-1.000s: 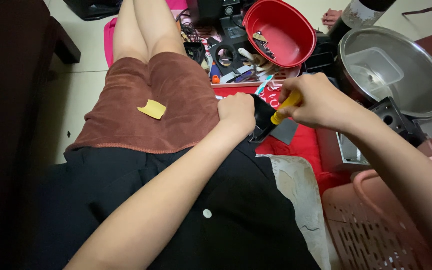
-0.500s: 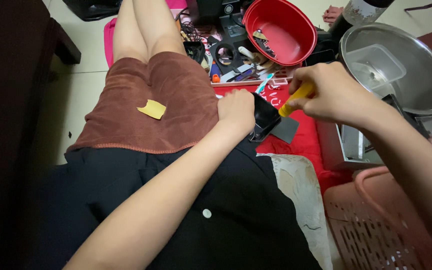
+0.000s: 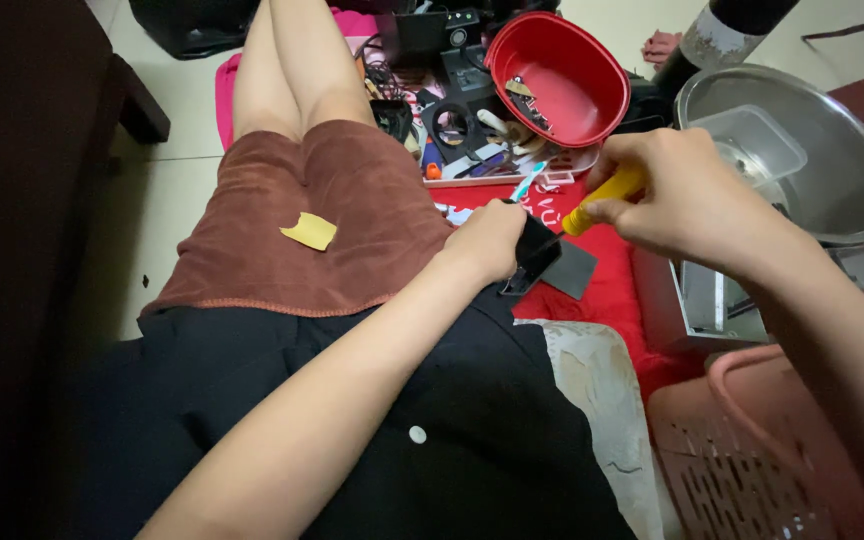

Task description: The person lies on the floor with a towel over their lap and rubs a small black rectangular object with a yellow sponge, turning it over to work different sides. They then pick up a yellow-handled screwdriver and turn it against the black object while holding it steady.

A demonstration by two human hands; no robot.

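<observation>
Left hand (image 3: 487, 240) at frame centre closes on a black device (image 3: 535, 252), steadying it; right hand (image 3: 687, 195) grips a yellow-handled screwdriver (image 3: 604, 199) (tip hidden), angled toward it.

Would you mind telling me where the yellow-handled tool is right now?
In the head view, the yellow-handled tool sits right of centre in the right hand, above the red cloth and just right of the small black device under the left hand.
</observation>
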